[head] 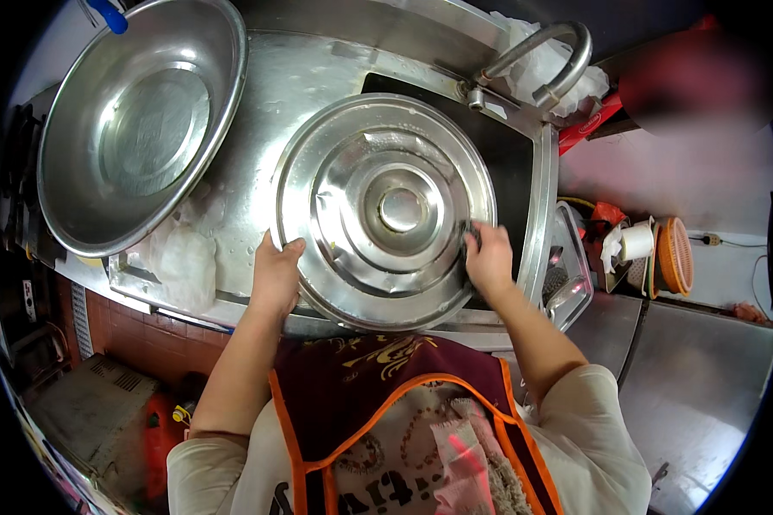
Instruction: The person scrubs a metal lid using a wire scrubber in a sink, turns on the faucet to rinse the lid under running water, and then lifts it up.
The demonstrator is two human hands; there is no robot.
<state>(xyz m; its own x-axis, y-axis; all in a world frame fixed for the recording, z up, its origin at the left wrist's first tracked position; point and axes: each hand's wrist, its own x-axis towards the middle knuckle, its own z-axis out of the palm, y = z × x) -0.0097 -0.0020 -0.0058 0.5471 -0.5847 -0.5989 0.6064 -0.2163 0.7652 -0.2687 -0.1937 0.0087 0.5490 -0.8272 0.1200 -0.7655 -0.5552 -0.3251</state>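
Note:
A large round stainless-steel lid (451,161) with stepped rings and a few dents lies over the sink basin (515,161), covering much of its opening. My left hand (277,273) grips the lid's left rim, thumb on top and fingers underneath, out of sight. On the lid's right side, my right hand (491,257) presses a small dark scouring pad (469,230) against the metal. Most of that pad is hidden by my fingers. Water drops dot the lid's surface.
A wide metal basin (154,129) leans at the left of the steel counter (296,71), beside a translucent plastic bag (187,264). The curved faucet (580,51) arches at the back right. A plastic tray (586,283) with utensils and orange baskets (676,257) stand farther right.

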